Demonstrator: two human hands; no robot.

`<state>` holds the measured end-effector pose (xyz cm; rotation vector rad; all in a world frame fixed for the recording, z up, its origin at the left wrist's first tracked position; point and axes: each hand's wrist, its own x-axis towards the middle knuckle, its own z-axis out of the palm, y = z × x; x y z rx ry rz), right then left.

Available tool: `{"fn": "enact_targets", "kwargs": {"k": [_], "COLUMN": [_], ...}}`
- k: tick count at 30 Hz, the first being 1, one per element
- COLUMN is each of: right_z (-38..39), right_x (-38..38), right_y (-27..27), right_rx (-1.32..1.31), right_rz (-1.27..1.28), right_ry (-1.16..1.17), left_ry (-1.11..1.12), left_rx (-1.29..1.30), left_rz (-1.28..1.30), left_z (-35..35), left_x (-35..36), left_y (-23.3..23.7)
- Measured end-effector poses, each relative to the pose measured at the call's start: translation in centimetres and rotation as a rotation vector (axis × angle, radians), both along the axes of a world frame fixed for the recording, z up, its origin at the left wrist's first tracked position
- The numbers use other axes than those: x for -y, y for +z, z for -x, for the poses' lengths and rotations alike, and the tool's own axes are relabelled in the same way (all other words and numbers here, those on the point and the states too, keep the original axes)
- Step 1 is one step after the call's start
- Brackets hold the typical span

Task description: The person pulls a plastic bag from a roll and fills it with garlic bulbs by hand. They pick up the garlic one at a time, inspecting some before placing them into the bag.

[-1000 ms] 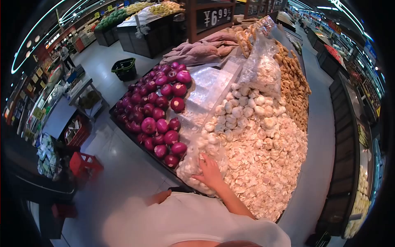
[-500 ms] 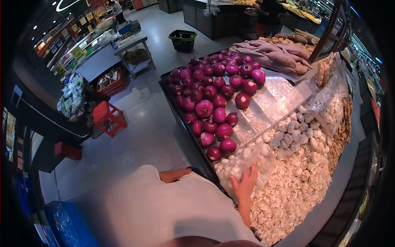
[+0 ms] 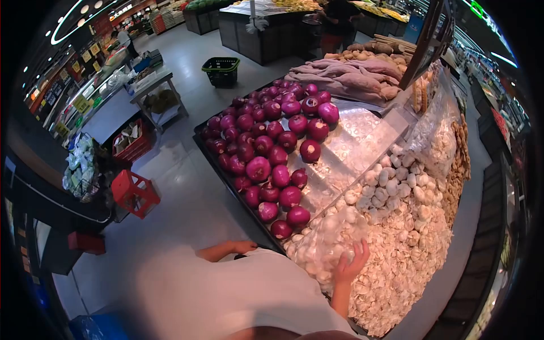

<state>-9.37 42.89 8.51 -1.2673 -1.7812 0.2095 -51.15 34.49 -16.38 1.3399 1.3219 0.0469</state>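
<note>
My right hand [image 3: 352, 262] is at the right edge of a clear plastic bag of garlic bulbs [image 3: 324, 245], its fingers spread and slightly bent. The bag lies at the front corner of the display, beside loose garlic bulbs [image 3: 391, 181] and a broad heap of pale garlic cloves or peelings [image 3: 391, 266]. In front of my shirt, near the display's dark edge, my left hand [image 3: 243, 246] has its fingers curled in; a small dark item shows just below it. Red onions [image 3: 258, 169] fill the left part of the metal tray [image 3: 348, 133] beyond the bag.
Purple-skinned sweet potatoes [image 3: 351, 76] lie behind the onions. Another clear bag [image 3: 433, 133] hangs at the right. On the floor stand a dark green basket [image 3: 221, 72], a red stool [image 3: 135, 194] and a red crate [image 3: 133, 141]. A person [image 3: 338, 25] stands at a far counter.
My view has shifted, so the display sits further left. My right hand has moved from on top of the bag to its right edge. My left hand shows more.
</note>
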Motion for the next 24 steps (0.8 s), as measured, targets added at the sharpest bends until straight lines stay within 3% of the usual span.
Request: {"fn": "enact_targets", "kwargs": {"k": [3, 5, 6, 9, 13, 15, 19, 22, 24], "right_z": [-2.3, -5.5, -6.8, -9.1, -9.0, -7.7, -6.0, -5.5, -5.4], "right_x": [-2.6, -3.4, -3.8, -3.7, -3.5, -3.4, -2.5, -1.9, -1.7], "right_y": [1.2, -0.1, -1.0, -3.1, -2.8, -2.3, -0.1, -0.1, 0.0], "right_rx": [0.002, 0.193, 0.280, 0.262, 0.294, 0.369, 0.215, 0.204, 0.202], "right_rz": [-0.032, 0.100, 0.172, 0.509, 0.461, 0.298, 0.376, 0.431, 0.444], "right_ry": [-0.427, -0.638, -0.741, -0.757, -0.741, -0.808, -0.633, -0.607, -0.627], "left_ry": [-0.203, -0.250, -0.235, -0.330, -0.299, -0.146, 0.179, 0.111, -0.070], "left_rx": [-0.211, -0.230, -0.195, -0.069, 0.195, 0.269, 0.523, 0.572, 0.533], "left_rz": [-0.167, -0.215, -0.191, -0.302, -0.427, -0.496, -0.745, -0.934, -1.012], "left_z": [0.0, -1.2, -1.4, -3.3, -6.7, -8.2, -11.6, -13.3, -14.2], "left_x": [-2.7, -4.8, -5.6, -8.2, -11.4, -12.4, -13.8, -14.8, -15.2], "left_y": [6.8, 13.4, 14.3, 19.8, 26.3, 27.4, 30.5, 31.7, 32.6]}}
